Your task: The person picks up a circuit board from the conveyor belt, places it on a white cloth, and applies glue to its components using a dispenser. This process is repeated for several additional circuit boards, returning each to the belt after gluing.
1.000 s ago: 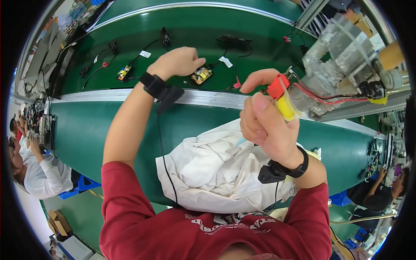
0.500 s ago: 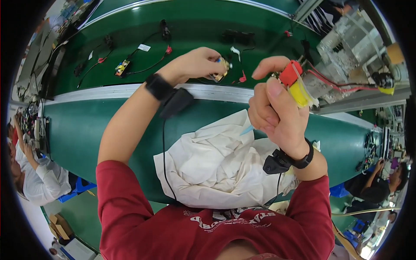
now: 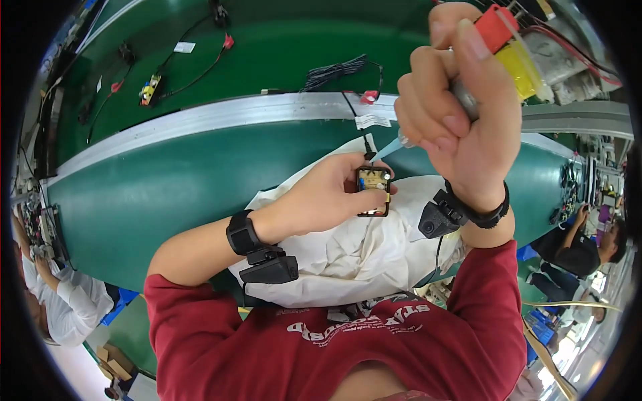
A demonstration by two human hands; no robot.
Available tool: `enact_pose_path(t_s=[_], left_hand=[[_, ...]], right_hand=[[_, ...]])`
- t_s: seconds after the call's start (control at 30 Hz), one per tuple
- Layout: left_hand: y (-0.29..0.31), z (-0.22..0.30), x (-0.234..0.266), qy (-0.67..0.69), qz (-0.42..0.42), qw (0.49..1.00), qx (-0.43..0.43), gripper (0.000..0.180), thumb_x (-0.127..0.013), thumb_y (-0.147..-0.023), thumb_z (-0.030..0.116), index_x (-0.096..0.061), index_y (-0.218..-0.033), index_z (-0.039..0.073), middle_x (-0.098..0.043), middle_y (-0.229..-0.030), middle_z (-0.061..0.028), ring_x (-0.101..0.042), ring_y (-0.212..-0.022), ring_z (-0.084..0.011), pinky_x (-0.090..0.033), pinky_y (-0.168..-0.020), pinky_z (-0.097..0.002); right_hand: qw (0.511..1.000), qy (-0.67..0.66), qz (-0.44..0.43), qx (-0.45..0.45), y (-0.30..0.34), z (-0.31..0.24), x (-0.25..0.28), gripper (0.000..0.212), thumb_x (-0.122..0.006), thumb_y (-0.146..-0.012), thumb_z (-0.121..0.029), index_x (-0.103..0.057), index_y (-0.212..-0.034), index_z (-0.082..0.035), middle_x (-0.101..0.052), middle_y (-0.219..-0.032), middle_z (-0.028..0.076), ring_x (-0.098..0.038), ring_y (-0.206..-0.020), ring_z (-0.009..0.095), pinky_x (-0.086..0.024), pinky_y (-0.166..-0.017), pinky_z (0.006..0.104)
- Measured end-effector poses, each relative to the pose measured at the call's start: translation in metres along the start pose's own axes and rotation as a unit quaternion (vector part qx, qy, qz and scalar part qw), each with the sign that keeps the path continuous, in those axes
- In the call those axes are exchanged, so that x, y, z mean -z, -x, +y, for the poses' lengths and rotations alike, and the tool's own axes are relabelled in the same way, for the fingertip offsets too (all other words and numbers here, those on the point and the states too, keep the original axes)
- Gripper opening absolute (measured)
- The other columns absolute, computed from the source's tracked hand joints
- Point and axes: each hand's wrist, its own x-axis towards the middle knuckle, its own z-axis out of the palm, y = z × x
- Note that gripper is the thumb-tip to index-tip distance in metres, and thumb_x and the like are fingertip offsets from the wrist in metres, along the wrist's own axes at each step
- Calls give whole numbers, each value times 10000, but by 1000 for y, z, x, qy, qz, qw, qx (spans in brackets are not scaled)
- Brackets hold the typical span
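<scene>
My left hand [image 3: 334, 190] holds a small open power adapter [image 3: 374, 182], a black casing with a circuit board showing inside, above the white cloth. Its thumb lies across the board, and a black cable leads away from the far end. Raised to the right, my right hand [image 3: 465, 100] is wrapped round a glue dispenser with a red block [image 3: 496, 28] and yellow wrapping [image 3: 520, 70] at its top. The dispenser's pale blue tapered nozzle [image 3: 389, 150] points down at the adapter's far end; whether it touches is unclear. My fingers hide the dispenser's body.
The crumpled white cloth [image 3: 348, 250] covers the near bench. Beyond a metal rail [image 3: 234, 115], a green belt [image 3: 281, 57] carries another circuit board [image 3: 150, 89] and a coiled black cable [image 3: 334, 72]. Clear-wrapped equipment [image 3: 575, 83] stands right. Other people sit on both sides.
My left hand has brought the adapter from the belt back over the cloth, its cable trailing. The dispenser in my right hand has risen, its nozzle now at the adapter.
</scene>
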Motion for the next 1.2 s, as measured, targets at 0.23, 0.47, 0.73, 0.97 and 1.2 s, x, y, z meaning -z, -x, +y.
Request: enact_pose_path(t_s=[0.23,0.47,0.73,0.97,1.2], left_hand=[[14,9,6,20,3,1000,-17,284,-622,-859,32,-529,-1110,-66,-662,-994,-68,-625,-857,-96,-516,-765,-240],[21,9,11,30,-4,999,-43,300,-622,-865,37,-518,-1130,-61,-664,-1002,-73,-623,-872,-90,-513,-770,-235],[28,13,15,53,-7,997,-47,310,-619,-863,22,-505,-1138,-67,-655,-1023,-90,-632,-922,-106,-517,-783,-240],[34,12,19,39,-7,998,-47,304,-617,-864,20,-506,-1133,-67,-658,-1026,-92,-629,-922,-104,-515,-784,-242],[39,12,23,23,-3,999,-49,322,-623,-866,40,-506,-1146,-68,-670,-1023,-88,-619,-878,-90,-510,-770,-239]], right_hand=[[991,-45,-126,29,-6,9,-9,238,-323,-1027,-330,-405,-998,-109,-306,-495,-63,-256,-367,29,-236,-377,208],[990,95,-84,-61,4,-12,-34,204,-337,-1029,-314,-390,-972,-125,-322,-500,-55,-277,-369,35,-249,-376,204],[992,37,-93,-74,2,-6,-40,197,-339,-1026,-309,-384,-956,-130,-326,-505,-52,-293,-377,41,-260,-385,205],[991,-10,-108,-77,7,-6,-43,208,-340,-1028,-319,-386,-975,-123,-337,-512,-50,-295,-379,40,-266,-390,205],[987,-63,-126,-76,10,-8,-47,225,-342,-1030,-332,-389,-996,-115,-350,-520,-49,-297,-381,40,-273,-396,204]])
